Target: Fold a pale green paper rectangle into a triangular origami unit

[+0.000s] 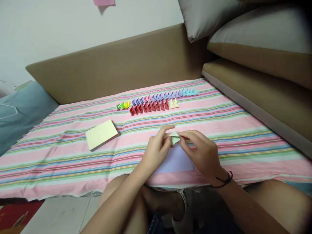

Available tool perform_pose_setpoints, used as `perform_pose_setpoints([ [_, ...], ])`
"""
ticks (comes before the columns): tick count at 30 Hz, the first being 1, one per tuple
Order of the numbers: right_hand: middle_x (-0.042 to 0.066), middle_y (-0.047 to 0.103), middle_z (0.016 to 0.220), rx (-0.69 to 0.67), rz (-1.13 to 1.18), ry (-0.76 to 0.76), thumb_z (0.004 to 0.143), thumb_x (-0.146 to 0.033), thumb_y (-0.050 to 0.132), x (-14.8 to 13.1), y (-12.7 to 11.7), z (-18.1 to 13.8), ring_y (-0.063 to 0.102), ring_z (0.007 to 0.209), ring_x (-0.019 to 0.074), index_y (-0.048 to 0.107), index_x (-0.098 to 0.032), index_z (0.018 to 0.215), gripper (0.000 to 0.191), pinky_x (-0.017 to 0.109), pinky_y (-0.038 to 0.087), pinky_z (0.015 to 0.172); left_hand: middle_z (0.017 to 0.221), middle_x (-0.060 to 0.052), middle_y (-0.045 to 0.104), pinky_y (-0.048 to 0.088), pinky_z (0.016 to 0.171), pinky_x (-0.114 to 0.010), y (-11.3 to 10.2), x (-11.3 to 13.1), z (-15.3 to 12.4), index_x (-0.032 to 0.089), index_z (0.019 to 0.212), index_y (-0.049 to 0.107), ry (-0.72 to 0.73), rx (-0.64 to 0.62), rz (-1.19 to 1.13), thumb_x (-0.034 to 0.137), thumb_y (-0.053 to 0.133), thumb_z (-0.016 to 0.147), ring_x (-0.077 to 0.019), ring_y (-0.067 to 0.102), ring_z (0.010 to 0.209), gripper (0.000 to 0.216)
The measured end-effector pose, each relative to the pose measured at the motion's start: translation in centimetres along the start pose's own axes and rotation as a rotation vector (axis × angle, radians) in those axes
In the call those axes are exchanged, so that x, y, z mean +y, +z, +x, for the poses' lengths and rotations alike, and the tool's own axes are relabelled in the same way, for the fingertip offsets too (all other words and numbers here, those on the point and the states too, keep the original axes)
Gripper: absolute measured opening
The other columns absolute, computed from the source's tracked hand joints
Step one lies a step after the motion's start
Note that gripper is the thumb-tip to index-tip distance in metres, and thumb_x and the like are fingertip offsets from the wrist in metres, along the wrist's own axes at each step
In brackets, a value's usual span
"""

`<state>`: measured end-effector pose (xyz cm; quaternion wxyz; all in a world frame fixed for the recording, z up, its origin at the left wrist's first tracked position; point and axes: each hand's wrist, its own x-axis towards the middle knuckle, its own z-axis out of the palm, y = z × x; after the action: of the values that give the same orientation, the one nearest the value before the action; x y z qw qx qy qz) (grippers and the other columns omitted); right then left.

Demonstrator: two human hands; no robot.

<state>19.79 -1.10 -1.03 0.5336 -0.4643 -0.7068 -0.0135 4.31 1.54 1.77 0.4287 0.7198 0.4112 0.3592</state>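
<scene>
Both hands meet at centre frame, left hand [157, 150] and right hand [200, 151] pinching a small pale green folded paper [174, 137] between narrow fingertips, above a lavender sheet [176, 161]. A yellow paper stack [101, 134] lies left. Rows of folded pieces [156, 100] sit well apart, above. The striped cloth [243, 130] lies bare rightward up to the cushions [255, 74].

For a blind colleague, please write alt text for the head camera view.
The left hand and right hand pinch a small pale green folded paper together, over a lilac sheet on a pink striped cloth. Beyond lie rows of coloured folded pieces; a pale yellow paper stack lies left.
</scene>
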Motion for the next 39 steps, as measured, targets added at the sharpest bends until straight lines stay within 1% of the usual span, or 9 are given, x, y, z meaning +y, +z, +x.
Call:
perform_pose_setpoints([
  [5, 0.008, 0.068, 0.098, 0.017, 0.012, -0.115, 0.081, -0.004, 0.056, 0.3, -0.2, -0.1, 0.063, 0.095, 0.0179, 0.065, -0.018, 0.102, 0.027, 0.032, 0.052, 0.085, 0.067, 0.004, 0.063, 0.054, 0.076, -0.028, -0.2, 0.7, 0.1, 0.019, 0.118, 0.052, -0.193, 0.007, -0.551, 0.024, 0.057, 0.081, -0.0111, 0.063, 0.065, 0.038],
  [9, 0.008, 0.066, 0.102, 0.005, 0.078, -0.139, 0.080, -0.003, 0.056, 0.1, -0.4, 0.2, 0.062, 0.098, 0.0182, 0.066, -0.020, 0.102, 0.029, 0.033, 0.053, 0.085, 0.060, 0.006, 0.061, 0.055, 0.080, -0.032, -0.3, 0.8, 0.2, 0.017, 0.114, 0.058, -0.266, 0.037, -0.690, 0.028, 0.068, 0.077, -0.0089, 0.062, 0.060, 0.039],
  [12, 0.006, 0.065, 0.101, 0.004, 0.183, -0.016, 0.080, -0.006, 0.057, -0.3, -0.4, 0.4, 0.062, 0.098, 0.0183, 0.066, -0.022, 0.101, 0.029, 0.035, 0.052, 0.086, 0.069, 0.001, 0.069, 0.054, 0.081, -0.031, -0.3, 0.7, 0.4, 0.014, 0.110, 0.062, -0.311, 0.080, -0.691, 0.029, 0.076, 0.069, -0.0118, 0.066, 0.067, 0.045],
  [15, 0.006, 0.063, 0.104, -0.031, 0.372, 0.216, 0.080, -0.012, 0.059, -0.5, -0.3, 0.7, 0.062, 0.094, 0.0179, 0.064, -0.023, 0.104, 0.027, 0.035, 0.053, 0.085, 0.086, -0.005, 0.073, 0.052, 0.080, -0.028, -0.3, 0.5, 0.5, 0.014, 0.105, 0.067, -0.313, 0.109, -0.656, 0.031, 0.077, 0.068, -0.0156, 0.067, 0.080, 0.042],
  [18, 0.006, 0.063, 0.104, -0.106, 0.618, 0.488, 0.083, -0.023, 0.059, -0.6, -0.3, 0.8, 0.064, 0.089, 0.0166, 0.064, -0.021, 0.101, 0.018, 0.032, 0.055, 0.080, 0.089, -0.007, 0.074, 0.049, 0.079, -0.026, -0.4, 0.2, 0.5, 0.013, 0.101, 0.070, -0.263, 0.116, -0.588, 0.032, 0.075, 0.070, -0.0159, 0.066, 0.081, 0.037],
  [24, 0.001, 0.069, 0.068, -0.252, 0.772, 0.869, 0.069, -0.035, 0.075, -0.3, -0.6, 0.9, 0.068, 0.070, 0.0180, 0.063, -0.020, 0.086, 0.025, 0.026, 0.051, 0.059, 0.082, -0.006, 0.074, 0.050, 0.071, -0.027, -0.2, 0.0, 0.3, 0.013, 0.096, 0.073, -0.265, 0.113, -0.431, 0.035, 0.077, 0.068, -0.0159, 0.065, 0.072, 0.036],
  [29, 0.000, 0.068, 0.064, -0.236, 0.779, 0.902, 0.066, -0.037, 0.077, 0.2, -0.6, 0.8, 0.066, 0.063, 0.0146, 0.065, -0.018, 0.074, 0.023, 0.025, 0.050, 0.059, 0.083, -0.006, 0.073, 0.049, 0.069, -0.024, 0.0, 0.4, 0.3, 0.012, 0.091, 0.072, -0.248, 0.089, -0.405, 0.036, 0.078, 0.066, -0.0129, 0.063, 0.070, 0.034],
  [34, 0.000, 0.066, 0.063, -0.204, 0.759, 0.859, 0.067, -0.037, 0.075, 0.3, -0.4, 0.8, 0.064, 0.063, 0.0137, 0.064, -0.018, 0.069, 0.022, 0.026, 0.049, 0.061, 0.055, 0.005, 0.060, 0.037, 0.050, -0.016, 0.1, 0.3, 0.4, 0.013, 0.083, 0.066, -0.310, 0.017, -0.368, 0.028, 0.084, 0.055, -0.0057, 0.052, 0.050, 0.036],
  [39, 0.001, 0.068, 0.074, -0.282, 0.823, 0.795, 0.065, -0.034, 0.077, 0.6, -0.2, 0.7, 0.065, 0.070, 0.0155, 0.064, -0.019, 0.080, 0.025, 0.027, 0.052, 0.065, 0.051, 0.004, 0.057, 0.031, 0.045, -0.017, -0.1, 0.2, 0.3, 0.012, 0.070, 0.062, -0.319, -0.008, -0.244, 0.030, 0.084, 0.054, -0.0055, 0.047, 0.045, 0.032],
])
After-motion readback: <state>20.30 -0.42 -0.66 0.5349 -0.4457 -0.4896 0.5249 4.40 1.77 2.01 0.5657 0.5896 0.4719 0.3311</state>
